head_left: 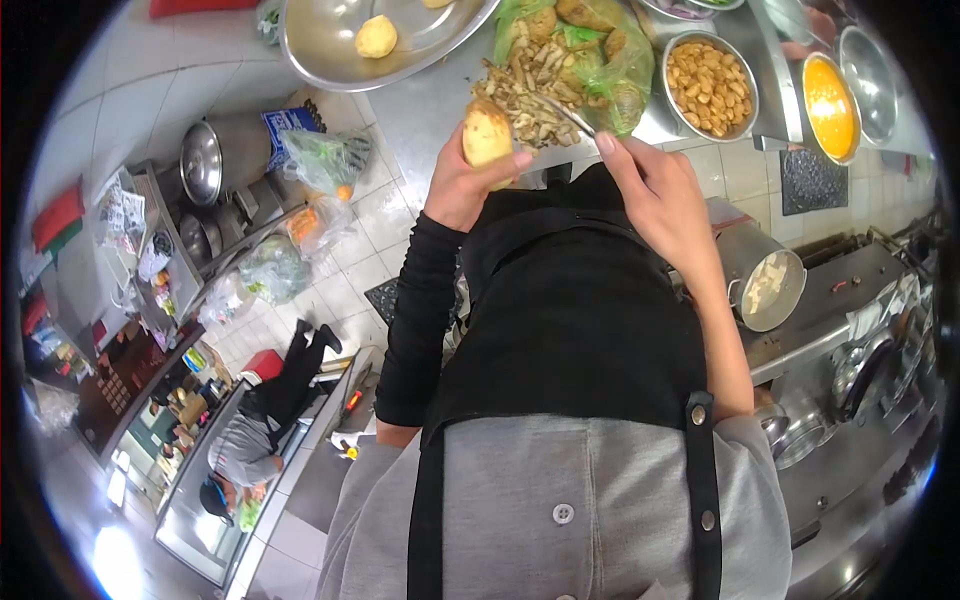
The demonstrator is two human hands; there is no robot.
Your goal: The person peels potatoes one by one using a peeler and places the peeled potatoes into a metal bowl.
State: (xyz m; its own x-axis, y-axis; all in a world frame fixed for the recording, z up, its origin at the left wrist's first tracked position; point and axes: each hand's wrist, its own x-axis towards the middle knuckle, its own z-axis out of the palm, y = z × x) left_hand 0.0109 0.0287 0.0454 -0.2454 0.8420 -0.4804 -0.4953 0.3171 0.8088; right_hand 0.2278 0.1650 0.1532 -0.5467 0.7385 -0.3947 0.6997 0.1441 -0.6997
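Two pale potatoes (376, 37), one cropped, sit in a steel bowl (325, 60) at left. By the counter (420, 110) edge, the left hand (460, 187) curls around one part-peeled potato (487, 140), long axis pointing away from the apron (575, 330), brown skin at the far end, yellow flesh nearer. The right hand (655, 190) grips one slim metal tool (572, 116) over peelings (530, 80).
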